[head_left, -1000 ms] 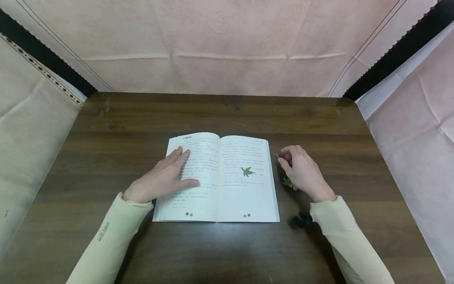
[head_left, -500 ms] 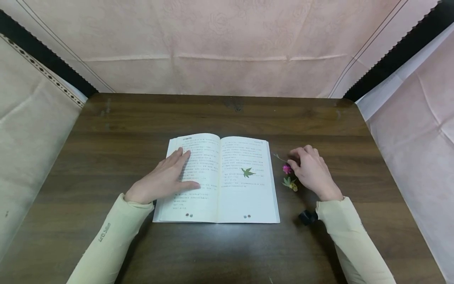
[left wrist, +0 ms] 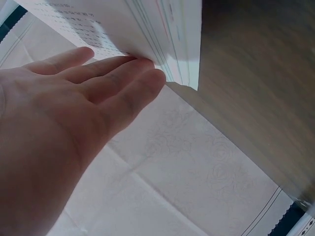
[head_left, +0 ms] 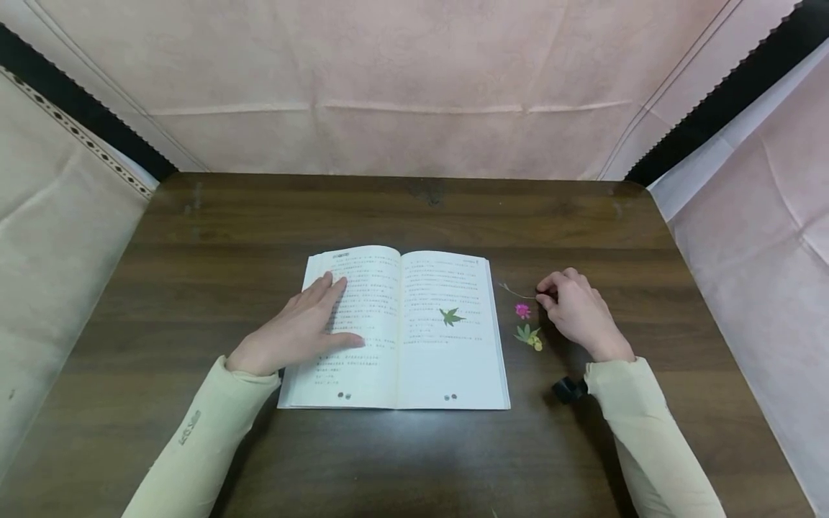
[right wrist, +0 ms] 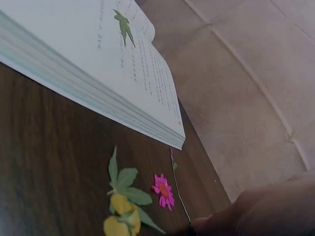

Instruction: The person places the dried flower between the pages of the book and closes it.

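My left hand (head_left: 298, 327) lies flat on the left page of an open book (head_left: 453, 374), fingers spread and thumb out. In the left wrist view its fingertips rest near the page edge. On the right page lies a green lobed leaf (head_left: 451, 316). To the book's right, my right hand (head_left: 579, 313) pinches the end of a thin dried sprig (right wrist: 178, 191) between thumb and fingers. The sprig's small purple tip points toward the book. Just below the stem lies a pink flower (right wrist: 163, 191) with an orange centre. Yellow flowers (right wrist: 118, 221) with green leaves (right wrist: 133, 194) lie nearer me.
The brown wooden table (head_left: 388, 467) bears the book and plants. A small black device (head_left: 567, 390) sits by the right cuff. Pale cloth (head_left: 388, 86) hangs behind the table's far edge, with more cloth at both sides.
My right hand has slid right along the stem, uncovering more of the sprig, the pink flower and the yellow flowers. The sprig's tip stays about where it was. My left hand has stayed put.
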`<action>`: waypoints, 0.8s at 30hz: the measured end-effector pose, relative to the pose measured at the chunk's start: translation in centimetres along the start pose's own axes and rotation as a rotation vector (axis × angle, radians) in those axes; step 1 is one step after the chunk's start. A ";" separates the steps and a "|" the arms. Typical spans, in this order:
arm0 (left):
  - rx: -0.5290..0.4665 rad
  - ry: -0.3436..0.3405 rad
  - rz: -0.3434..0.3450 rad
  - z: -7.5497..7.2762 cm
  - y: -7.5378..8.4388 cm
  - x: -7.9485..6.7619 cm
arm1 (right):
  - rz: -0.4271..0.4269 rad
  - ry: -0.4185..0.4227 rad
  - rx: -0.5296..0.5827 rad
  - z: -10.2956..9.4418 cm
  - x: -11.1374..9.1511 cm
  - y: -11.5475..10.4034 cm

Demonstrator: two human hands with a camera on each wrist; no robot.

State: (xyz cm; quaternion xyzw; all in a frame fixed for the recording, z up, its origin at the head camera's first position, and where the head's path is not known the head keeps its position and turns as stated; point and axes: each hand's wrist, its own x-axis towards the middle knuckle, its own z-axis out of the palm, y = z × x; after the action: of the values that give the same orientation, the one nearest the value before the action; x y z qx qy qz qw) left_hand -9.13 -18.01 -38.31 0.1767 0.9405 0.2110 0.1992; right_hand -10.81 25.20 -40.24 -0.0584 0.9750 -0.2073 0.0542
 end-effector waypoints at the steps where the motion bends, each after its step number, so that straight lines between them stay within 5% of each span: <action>1: -0.001 -0.001 -0.005 0.0 0.0 -0.1 | 0.000 0.003 0.005 0.0 0.0 0.1; 24: -0.004 0.017 0.012 0.1 0.0 0.0 | 0.010 0.020 0.019 0.2 0.3 0.6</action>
State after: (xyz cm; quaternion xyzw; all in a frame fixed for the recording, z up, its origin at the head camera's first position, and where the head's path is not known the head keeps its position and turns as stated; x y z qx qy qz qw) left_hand -9.11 -17.96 -38.34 0.1801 0.9406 0.2157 0.1905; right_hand -11.08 25.58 -40.72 -0.0511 0.9737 -0.2170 0.0462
